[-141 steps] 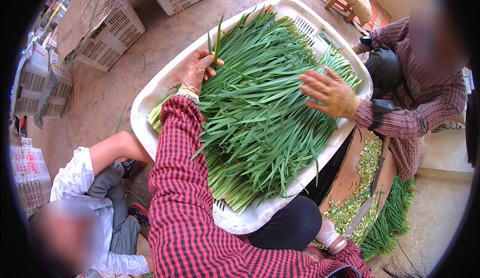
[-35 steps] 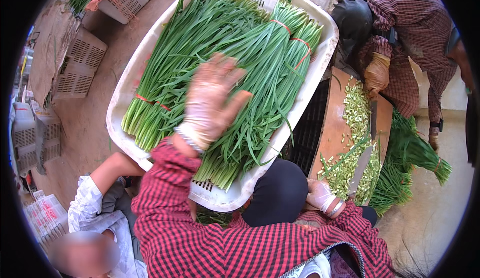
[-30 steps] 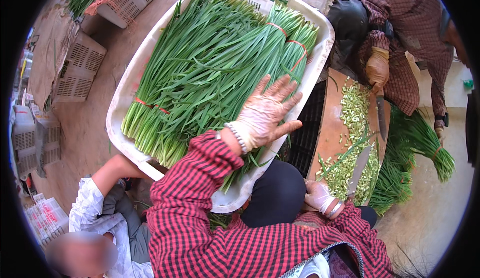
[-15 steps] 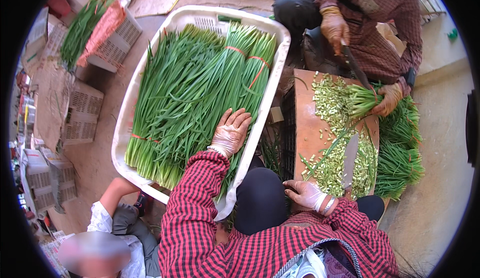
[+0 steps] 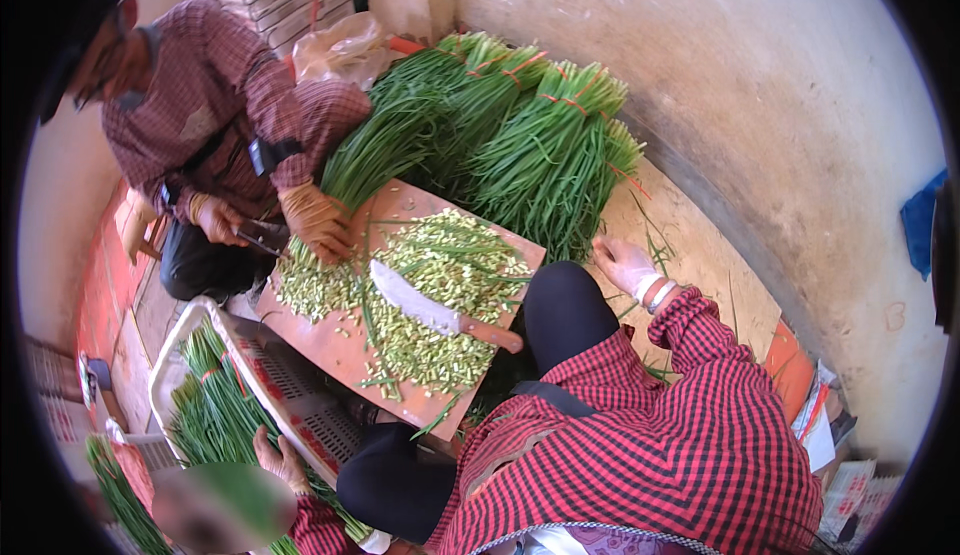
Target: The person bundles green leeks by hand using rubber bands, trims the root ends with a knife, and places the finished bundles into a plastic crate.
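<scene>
My left hand (image 5: pixel 282 460), in a thin clear glove, lies with fingers stretched out over long green garlic chives (image 5: pixel 215 410) in a white plastic crate (image 5: pixel 258 360). My right hand (image 5: pixel 628 267), gloved too, is held out with nothing visible in it, by the near end of a pile of garlic chive bundles (image 5: pixel 550 145) tied with red bands. Between my hands, a cutting board (image 5: pixel 520 245) carries chopped pale-green stems (image 5: pixel 430 360). A broad knife (image 5: pixel 415 300) lies on them, its wooden handle pointing toward me.
Across the board a co-worker's gloved hand (image 5: pixel 318 220) presses a bundle down while the other hand (image 5: pixel 217 220) holds a knife. A plastic bag (image 5: pixel 345 50) lies behind. A wall (image 5: pixel 760 85) bounds the right side, beside a wooden sheet (image 5: pixel 710 255) with loose leaves.
The view has swung to the right, so the crate now sits low at the left. My right hand has left my knee and reached out toward the bundles; my left stays on the chives.
</scene>
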The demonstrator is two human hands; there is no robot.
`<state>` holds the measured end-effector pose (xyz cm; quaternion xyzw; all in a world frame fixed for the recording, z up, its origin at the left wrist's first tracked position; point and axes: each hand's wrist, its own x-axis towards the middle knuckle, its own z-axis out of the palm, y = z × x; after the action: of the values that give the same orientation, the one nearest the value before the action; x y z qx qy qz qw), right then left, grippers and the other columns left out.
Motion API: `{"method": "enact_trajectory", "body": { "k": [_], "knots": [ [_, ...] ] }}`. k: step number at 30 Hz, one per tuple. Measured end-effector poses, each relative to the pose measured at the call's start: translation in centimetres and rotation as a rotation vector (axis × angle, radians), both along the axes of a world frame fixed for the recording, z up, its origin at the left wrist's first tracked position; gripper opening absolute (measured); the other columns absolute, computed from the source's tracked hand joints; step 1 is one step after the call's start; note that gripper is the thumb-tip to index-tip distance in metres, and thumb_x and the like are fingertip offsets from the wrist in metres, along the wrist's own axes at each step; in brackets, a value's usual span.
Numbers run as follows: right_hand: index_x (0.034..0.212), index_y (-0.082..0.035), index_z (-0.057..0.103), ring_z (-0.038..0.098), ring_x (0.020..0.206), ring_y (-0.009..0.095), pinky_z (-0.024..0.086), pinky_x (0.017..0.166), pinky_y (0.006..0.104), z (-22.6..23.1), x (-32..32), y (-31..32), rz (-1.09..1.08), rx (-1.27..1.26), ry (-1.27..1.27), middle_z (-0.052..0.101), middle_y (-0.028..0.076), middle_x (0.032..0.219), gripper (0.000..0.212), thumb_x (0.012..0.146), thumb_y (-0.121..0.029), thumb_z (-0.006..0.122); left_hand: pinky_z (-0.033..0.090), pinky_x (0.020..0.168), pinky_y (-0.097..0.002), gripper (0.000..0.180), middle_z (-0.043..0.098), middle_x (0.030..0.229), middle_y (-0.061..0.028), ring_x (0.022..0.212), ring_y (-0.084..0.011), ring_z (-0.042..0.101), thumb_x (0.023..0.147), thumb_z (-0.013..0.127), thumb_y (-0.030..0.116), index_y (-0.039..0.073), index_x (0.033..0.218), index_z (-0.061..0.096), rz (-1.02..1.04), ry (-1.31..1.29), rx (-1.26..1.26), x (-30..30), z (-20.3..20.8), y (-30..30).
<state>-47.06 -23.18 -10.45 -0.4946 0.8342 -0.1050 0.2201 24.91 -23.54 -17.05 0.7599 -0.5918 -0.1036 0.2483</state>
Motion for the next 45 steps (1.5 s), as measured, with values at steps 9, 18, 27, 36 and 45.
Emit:
{"method": "enact_trajectory", "body": {
  "k": [9, 18, 27, 36, 45],
  "knots": [
    [0.110, -0.005, 0.065, 0.065, 0.097, 0.041, 0.050, 0.084, 0.0447, -13.3, -8.7, 2.4, -0.171, 0.039, -0.287, 0.068, 0.024, 0.099, 0.041, 0.095, -0.040, 0.050, 0.039, 0.107, -0.0359, 0.036, 0.049, 0.141, -0.0147, 0.123, -0.0270, 0.053, 0.090, 0.067, 0.010, -0.005, 0.122, 0.059, 0.004, 0.045, -0.023, -9.4, 4.8, 5.0],
    [0.151, 0.000, 0.021, 0.057, 0.118, 0.037, 0.057, 0.080, 0.0517, -12.1, -13.0, -28.3, -0.567, -0.167, -0.705, 0.048, 0.021, 0.141, 0.094, 0.086, -0.047, 0.071, 0.047, 0.095, -0.0352, 0.032, 0.070, 0.113, -0.0129, 0.104, -0.0241, 0.063, 0.092, 0.067, 0.023, 0.000, 0.115, 0.068, 0.445, 0.164, 0.271, -15.6, 10.7, 4.3],
    [0.139, 0.019, 0.018, 0.053, 0.126, 0.038, 0.040, 0.106, 0.0370, -13.8, -11.9, -33.0, -0.812, 0.019, -0.301, 0.047, 0.033, 0.138, 0.104, 0.075, -0.042, 0.074, 0.050, 0.090, -0.0359, 0.032, 0.071, 0.109, -0.0142, 0.099, -0.0250, 0.066, 0.093, 0.069, 0.024, -0.002, 0.111, 0.068, 0.544, 0.292, 0.323, -16.6, 10.0, 2.0],
    [0.114, 0.008, 0.057, 0.062, 0.100, 0.027, 0.046, 0.092, 0.0351, -7.7, -17.5, -23.0, -0.662, -0.645, -0.658, 0.067, 0.015, 0.108, 0.055, 0.076, -0.027, 0.075, 0.049, 0.085, -0.0269, 0.023, 0.068, 0.107, -0.0078, 0.096, -0.0146, 0.062, 0.096, 0.061, 0.012, -0.002, 0.114, 0.065, 0.361, 0.444, -0.169, -8.6, 4.3, 5.4],
    [0.139, 0.003, 0.043, 0.057, 0.105, 0.016, 0.047, 0.094, 0.0308, 11.6, -8.1, -7.4, 0.344, -0.540, -1.024, 0.061, 0.008, 0.118, 0.069, 0.081, -0.017, 0.076, 0.041, 0.100, -0.0372, 0.054, 0.057, 0.132, -0.0136, 0.121, -0.0237, 0.053, 0.101, 0.046, 0.042, 0.002, 0.138, 0.047, -0.219, 1.256, -0.160, -30.4, 13.3, -5.6]
  ]
}}
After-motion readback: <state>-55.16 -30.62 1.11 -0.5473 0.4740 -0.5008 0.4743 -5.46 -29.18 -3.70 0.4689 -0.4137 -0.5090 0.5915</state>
